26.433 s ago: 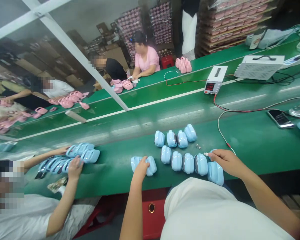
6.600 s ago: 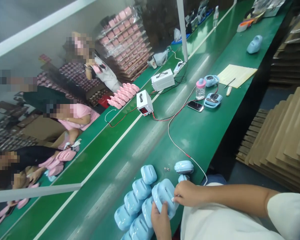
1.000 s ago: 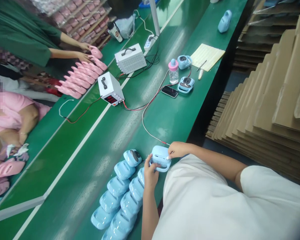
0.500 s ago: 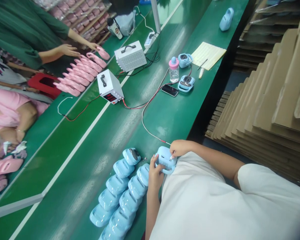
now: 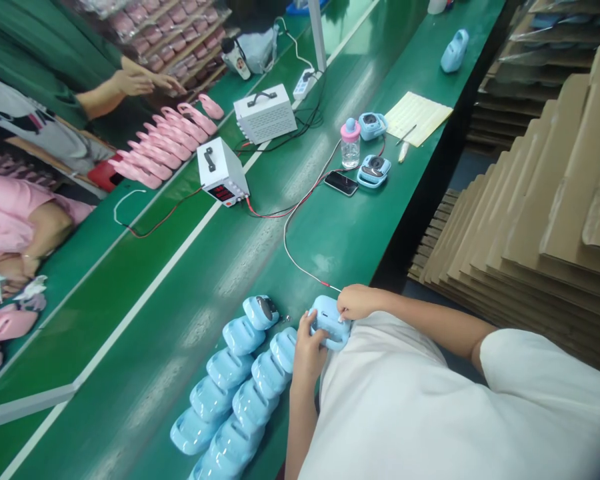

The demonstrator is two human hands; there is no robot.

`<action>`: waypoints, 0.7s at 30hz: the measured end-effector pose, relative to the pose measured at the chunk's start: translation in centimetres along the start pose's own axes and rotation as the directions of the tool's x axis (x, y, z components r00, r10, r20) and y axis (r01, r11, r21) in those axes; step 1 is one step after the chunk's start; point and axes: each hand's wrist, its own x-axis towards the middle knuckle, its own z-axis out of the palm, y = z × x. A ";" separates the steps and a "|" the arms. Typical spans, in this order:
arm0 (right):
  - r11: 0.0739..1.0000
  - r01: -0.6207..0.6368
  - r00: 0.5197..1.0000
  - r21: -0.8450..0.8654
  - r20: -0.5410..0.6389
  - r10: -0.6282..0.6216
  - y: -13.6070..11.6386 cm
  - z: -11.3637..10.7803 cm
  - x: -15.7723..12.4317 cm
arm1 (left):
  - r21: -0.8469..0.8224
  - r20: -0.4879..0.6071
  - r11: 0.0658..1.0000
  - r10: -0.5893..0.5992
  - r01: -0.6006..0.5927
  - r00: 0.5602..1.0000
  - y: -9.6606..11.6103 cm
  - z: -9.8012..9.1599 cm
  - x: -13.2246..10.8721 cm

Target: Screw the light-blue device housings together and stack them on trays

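Observation:
My left hand [image 5: 311, 343] grips a light-blue plastic device with a carry handle [image 5: 326, 313] by its left side, near the edge of the bench. A small dark slot shows on its upward face. At the device's right side, the fingers of my right hand [image 5: 356, 302] are closed on the end of a white cable [image 5: 300, 263], its plug pressed against the face; whether it is inserted is hidden. Left of my hands stand two rows of similar light-blue devices [image 5: 243, 335], the farthest showing a dark round part [image 5: 267, 307].
Two white power supplies [image 5: 223, 173] [image 5: 265, 113] stand on the green bench [image 5: 180, 333]. Farther along are a phone [image 5: 341, 183], a pink-capped bottle [image 5: 351, 143], two blue devices [image 5: 374, 171] and a yellow paper sheet [image 5: 420, 117]. Cardboard [image 5: 535, 200] stands at right. Co-workers and pink devices [image 5: 155, 150] are across.
My right hand has shifted slightly on the device's face; my left hand keeps its hold. Across the bench, a co-worker's hands have drawn back from the pink devices. The view has tilted a little.

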 end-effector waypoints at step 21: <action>0.997 -0.062 0.997 -0.045 -0.057 0.059 0.1 -0.4 0.2 | 0.167 0.128 0.975 -0.168 0.146 0.977 0.9 0.2 0.6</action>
